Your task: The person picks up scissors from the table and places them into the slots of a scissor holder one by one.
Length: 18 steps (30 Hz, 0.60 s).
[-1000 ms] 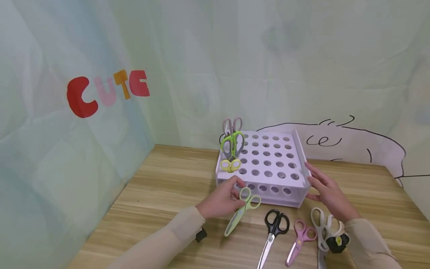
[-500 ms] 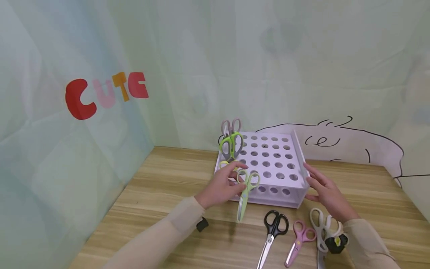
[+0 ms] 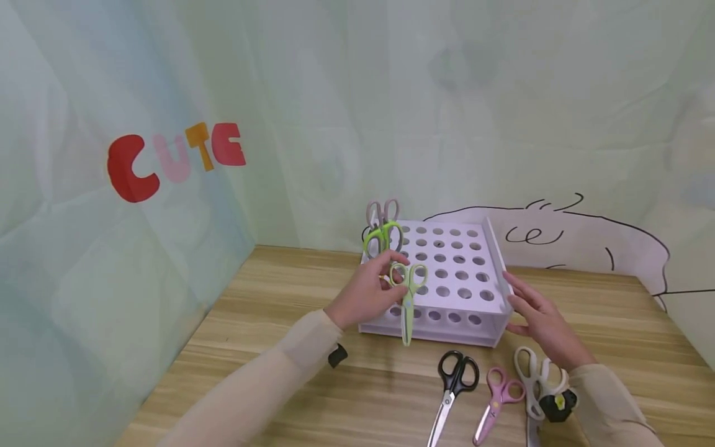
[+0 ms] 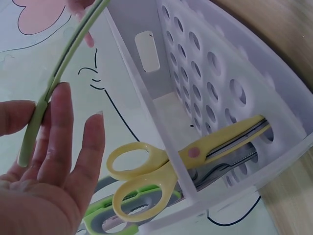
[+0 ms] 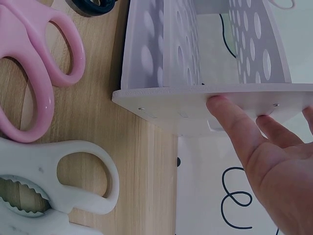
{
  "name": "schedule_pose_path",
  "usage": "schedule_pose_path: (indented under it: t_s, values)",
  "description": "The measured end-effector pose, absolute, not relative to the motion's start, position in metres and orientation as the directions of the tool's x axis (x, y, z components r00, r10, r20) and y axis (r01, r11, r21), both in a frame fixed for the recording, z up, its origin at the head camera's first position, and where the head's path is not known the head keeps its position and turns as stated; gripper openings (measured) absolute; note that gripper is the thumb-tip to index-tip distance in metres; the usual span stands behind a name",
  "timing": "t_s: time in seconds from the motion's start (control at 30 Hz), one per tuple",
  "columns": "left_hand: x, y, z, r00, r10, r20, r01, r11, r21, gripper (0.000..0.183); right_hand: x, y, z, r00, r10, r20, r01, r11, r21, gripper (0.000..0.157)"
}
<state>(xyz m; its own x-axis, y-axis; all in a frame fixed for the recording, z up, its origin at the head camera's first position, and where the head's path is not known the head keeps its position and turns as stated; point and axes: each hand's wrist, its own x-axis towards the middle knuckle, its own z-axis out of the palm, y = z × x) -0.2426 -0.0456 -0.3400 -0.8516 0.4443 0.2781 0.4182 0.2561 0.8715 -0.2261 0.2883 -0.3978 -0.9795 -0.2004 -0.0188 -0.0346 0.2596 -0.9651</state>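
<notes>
Head view: the left hand (image 3: 365, 295) pinches the pale green scissors (image 3: 408, 298) by the handles, blades hanging down over the near left of the perforated rack (image 3: 447, 273); the right hand (image 3: 539, 320), fingers straight, steadies its right wall. The step looks like slotting; next the tips need lining up over a free hole.

Left wrist view: fingers (image 4: 54, 132) curl on the green handle; yellow scissors (image 4: 161, 164) already sit in the rack.

Right wrist view: straight fingertips (image 5: 230, 120) press the wall; pink scissors (image 5: 34, 73) and white scissors (image 5: 58, 181) lie near on the table (image 5: 127, 161).
</notes>
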Motion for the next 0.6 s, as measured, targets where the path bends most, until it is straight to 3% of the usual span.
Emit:
schedule_pose_path:
  t_s: [0.2,0.6]
  values:
    - [-0.251,-0.045,-0.333,-0.857,0.413,0.308,0.456,0.331,0.826,0.035,-0.226,0.287,-0.398,-0.98,-0.201,-0.011,-0.039,0.245,-0.969,0.061]
    - [-0.272,-0.039,-0.323,-0.857,0.321,0.402,0.499,0.324,0.804,0.032,-0.227,0.285,-0.396,-0.98,-0.196,-0.013,-0.038,0.253,-0.967,0.061]
